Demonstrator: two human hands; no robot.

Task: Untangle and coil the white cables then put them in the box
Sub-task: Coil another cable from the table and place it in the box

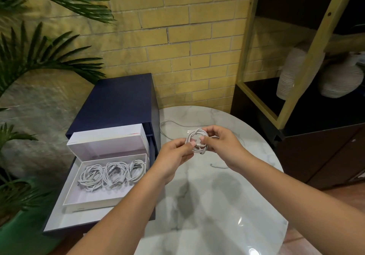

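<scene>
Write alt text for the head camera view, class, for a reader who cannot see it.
Two hands, left hand and right hand, hold a coiled white cable above a round marble table. To the left, an open white box holds three coiled cables. A loose cable lies on the table beyond the hands.

White cables [197,141]; white box [98,193]; grey-veined marble table [217,205]; yellow brick wall [187,37].

Yellow brick wall [177,27] behind round marble table [207,205].
</scene>
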